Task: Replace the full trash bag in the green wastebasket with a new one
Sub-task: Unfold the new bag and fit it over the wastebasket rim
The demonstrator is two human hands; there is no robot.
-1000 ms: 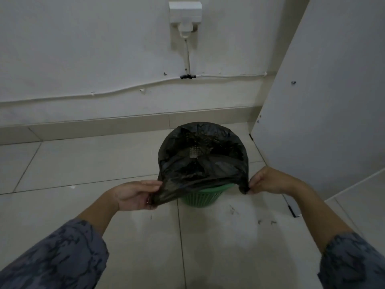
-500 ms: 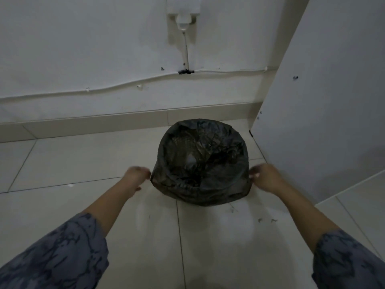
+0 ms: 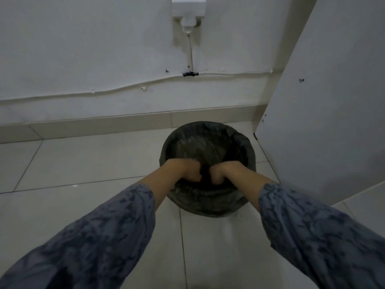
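A black trash bag (image 3: 208, 142) lines the round wastebasket on the tiled floor, with its rim folded over the outside. The bag covers the basket completely, so no green shows. Both my hands are down inside the bag's mouth, near its front side. My left hand (image 3: 184, 168) and my right hand (image 3: 224, 171) sit close together with fingers curled, pressed against the plastic lining. Their fingertips are hidden in the dark of the bag. The hands are slightly blurred.
A tall white panel (image 3: 323, 122) stands just right of the basket, almost touching it. The white wall behind carries a socket box (image 3: 188, 9) with a plug and a cable (image 3: 125, 88) running along it. Pale floor tiles (image 3: 83, 163) stretch to the left and front.
My hands let go of the bag's rim at the two sides and moved inward and down into the bag. The bag's edge went down over the basket, hiding the green.
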